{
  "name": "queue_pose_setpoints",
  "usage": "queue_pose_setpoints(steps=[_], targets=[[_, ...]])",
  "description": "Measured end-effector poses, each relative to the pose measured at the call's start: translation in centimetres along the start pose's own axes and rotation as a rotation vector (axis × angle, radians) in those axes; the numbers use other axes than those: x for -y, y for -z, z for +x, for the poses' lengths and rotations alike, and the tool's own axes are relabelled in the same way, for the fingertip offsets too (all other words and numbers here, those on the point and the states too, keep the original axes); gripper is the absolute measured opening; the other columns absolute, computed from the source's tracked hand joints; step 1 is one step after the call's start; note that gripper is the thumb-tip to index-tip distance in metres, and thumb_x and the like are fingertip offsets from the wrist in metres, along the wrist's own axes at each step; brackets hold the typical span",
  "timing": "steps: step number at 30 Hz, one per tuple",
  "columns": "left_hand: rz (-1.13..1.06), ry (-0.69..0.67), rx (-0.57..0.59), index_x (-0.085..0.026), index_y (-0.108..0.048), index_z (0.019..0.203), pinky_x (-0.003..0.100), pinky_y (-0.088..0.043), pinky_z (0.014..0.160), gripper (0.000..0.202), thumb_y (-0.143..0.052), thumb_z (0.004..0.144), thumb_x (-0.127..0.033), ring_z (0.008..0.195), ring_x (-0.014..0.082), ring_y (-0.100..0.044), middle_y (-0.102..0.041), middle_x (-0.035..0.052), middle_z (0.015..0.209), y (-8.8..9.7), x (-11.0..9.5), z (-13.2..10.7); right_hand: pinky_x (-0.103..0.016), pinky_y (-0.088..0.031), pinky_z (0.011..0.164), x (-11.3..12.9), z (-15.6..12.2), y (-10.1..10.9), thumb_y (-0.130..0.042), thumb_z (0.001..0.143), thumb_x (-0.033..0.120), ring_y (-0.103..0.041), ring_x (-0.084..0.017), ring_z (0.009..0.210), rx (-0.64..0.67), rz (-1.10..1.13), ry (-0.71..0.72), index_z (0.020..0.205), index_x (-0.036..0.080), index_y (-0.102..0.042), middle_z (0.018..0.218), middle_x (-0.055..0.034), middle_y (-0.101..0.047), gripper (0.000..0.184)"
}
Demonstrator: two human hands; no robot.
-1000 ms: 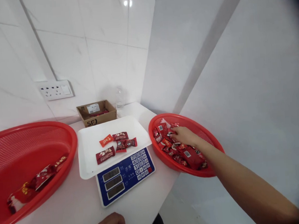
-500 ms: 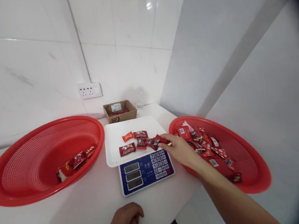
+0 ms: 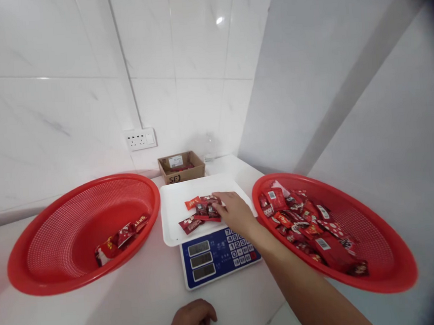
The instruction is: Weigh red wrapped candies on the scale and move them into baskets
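Observation:
My right hand (image 3: pixel 236 211) reaches over the white tray (image 3: pixel 173 225) of the blue digital scale (image 3: pixel 219 254). Its fingers are held together on a red snack packet at the edge of the small pile of packets (image 3: pixel 201 210) on the tray. My left hand (image 3: pixel 191 323) rests on the white counter at the bottom edge, fingers curled in with nothing in them. To the right, a red mesh basket (image 3: pixel 380 270) holds several red packets (image 3: pixel 306 225). The red basket on the left (image 3: pixel 51 233) has a few packets (image 3: pixel 118 236) in it.
A small open cardboard box (image 3: pixel 181 167) stands behind the scale against the tiled wall. A wall socket (image 3: pixel 140 138) is above it. The counter's front edge runs just right of the scale, and the right basket overhangs it.
My right hand took a packet from the right basket and carried it left onto the scale tray, where it now touches the pile. The view shifted so both baskets show. My left hand stayed put.

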State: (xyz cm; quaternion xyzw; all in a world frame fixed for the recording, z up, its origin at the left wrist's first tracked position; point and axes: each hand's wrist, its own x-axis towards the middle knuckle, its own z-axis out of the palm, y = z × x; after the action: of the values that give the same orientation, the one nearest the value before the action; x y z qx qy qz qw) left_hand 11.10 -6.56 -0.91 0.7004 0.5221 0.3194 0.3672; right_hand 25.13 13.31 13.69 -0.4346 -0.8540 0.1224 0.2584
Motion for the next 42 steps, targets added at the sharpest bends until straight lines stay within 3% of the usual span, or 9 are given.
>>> queue_pose_setpoints(steps=[5, 10, 15, 20, 23, 26, 30, 36, 42], targets=[[-0.014, -0.002, 0.004, -0.019, -0.058, 0.077, 0.018, -0.041, 0.057, 0.044, -0.034, 0.046, 0.001, 0.057, 0.0107, -0.053, -0.059, -0.0021, 0.066, -0.2, 0.4, 0.1, -0.038, -0.04, 0.092, -1.7, -1.7, 0.6, -0.053, 0.081, 0.022, -0.052, -0.025, 0.105, 0.097, -0.083, -0.016, 0.114, 0.014, -0.058, 0.109, -0.0116, -0.063, 0.035], [-0.014, -0.016, -0.01, -0.02, -0.057, 0.079, 0.019, -0.041, 0.057, 0.043, -0.035, 0.049, 0.001, 0.057, 0.0109, -0.052, -0.058, -0.002, 0.065, -0.2, 0.3, 0.1, -0.038, -0.042, 0.09, -2.1, -3.1, 0.9, -0.052, 0.082, 0.022, -0.056, -0.023, 0.101, 0.071, 0.0, -0.008, 0.115, 0.016, -0.057, 0.109, -0.0103, -0.063, 0.034], [0.025, -0.023, -0.044, -0.019, -0.057, 0.078, 0.019, -0.041, 0.056, 0.039, -0.035, 0.053, 0.002, 0.057, 0.0114, -0.052, -0.057, -0.0013, 0.064, 0.4, -1.2, 0.0, -0.038, -0.044, 0.089, -2.1, -5.0, 1.3, -0.049, 0.085, 0.025, -0.057, -0.021, 0.101, -0.127, 0.145, 0.003, 0.108, 0.019, -0.06, 0.106, -0.0081, -0.065, 0.026], [0.07, 0.048, -0.021, -0.019, -0.059, 0.081, 0.021, -0.042, 0.06, 0.039, -0.034, 0.059, 0.003, 0.062, 0.012, -0.053, -0.058, -0.0006, 0.067, 1.3, -3.4, -0.1, -0.033, -0.048, 0.084, -1.7, -10.0, 0.1, -0.051, 0.085, 0.024, -0.06, -0.018, 0.094, -0.308, 0.298, 0.004, 0.1, 0.021, -0.061, 0.099, -0.0064, -0.066, 0.018], [0.048, 0.04, -0.008, -0.018, -0.059, 0.083, 0.021, -0.042, 0.06, 0.039, -0.034, 0.061, 0.003, 0.062, 0.012, -0.053, -0.057, -0.0003, 0.066, 1.6, -3.9, 0.0, -0.029, -0.051, 0.073, -1.1, -13.7, -1.8, -0.051, 0.084, 0.02, -0.062, -0.017, 0.083, -0.221, 0.347, 0.061, 0.094, 0.02, -0.061, 0.09, -0.0058, -0.067, 0.015], [0.043, 0.046, -0.008, -0.017, -0.059, 0.082, 0.021, -0.042, 0.059, 0.037, -0.034, 0.063, 0.002, 0.061, 0.0119, -0.053, -0.056, -0.0002, 0.065, 1.6, -4.0, 0.2, -0.023, -0.05, 0.059, -0.5, -16.5, -3.8, -0.05, 0.084, 0.021, -0.061, -0.013, 0.066, -0.022, 0.424, 0.035, 0.092, 0.019, -0.062, 0.076, -0.0039, -0.066, 0.015], [0.06, 0.058, -0.01, -0.018, -0.059, 0.083, 0.022, -0.043, 0.06, 0.036, -0.035, 0.065, 0.001, 0.062, 0.0118, -0.054, -0.056, -0.0002, 0.067, 1.5, -4.2, 0.3, -0.027, -0.049, 0.067, -0.3, -17.7, -5.6, -0.05, 0.084, 0.025, -0.062, -0.015, 0.072, 0.196, 0.435, 0.043, 0.093, 0.019, -0.064, 0.078, -0.0039, -0.068, 0.017], [0.065, 0.078, 0.054, -0.018, -0.058, 0.083, 0.022, -0.046, 0.063, 0.036, -0.035, 0.065, 0.002, 0.068, 0.0115, -0.056, -0.059, 0.0006, 0.073, 2.3, -5.4, 0.1, -0.025, -0.047, 0.065, -0.7, -17.0, -5.6, -0.051, 0.084, 0.027, -0.06, -0.014, 0.069, 0.271, 0.498, -0.056, 0.095, 0.021, -0.063, 0.078, -0.0024, -0.067, 0.018], [0.269, -0.086, 0.141, -0.02, -0.056, 0.096, 0.023, -0.047, 0.073, 0.032, -0.037, 0.077, -0.002, 0.084, 0.0128, -0.058, -0.062, 0.0046, 0.092, 6.6, -9.1, 1.5, -0.026, -0.046, 0.067, -0.8, -17.0, -5.3, -0.046, 0.086, 0.026, -0.061, -0.014, 0.072, 0.269, 0.528, -0.054, 0.093, 0.021, -0.064, 0.08, -0.0027, -0.066, 0.019]])
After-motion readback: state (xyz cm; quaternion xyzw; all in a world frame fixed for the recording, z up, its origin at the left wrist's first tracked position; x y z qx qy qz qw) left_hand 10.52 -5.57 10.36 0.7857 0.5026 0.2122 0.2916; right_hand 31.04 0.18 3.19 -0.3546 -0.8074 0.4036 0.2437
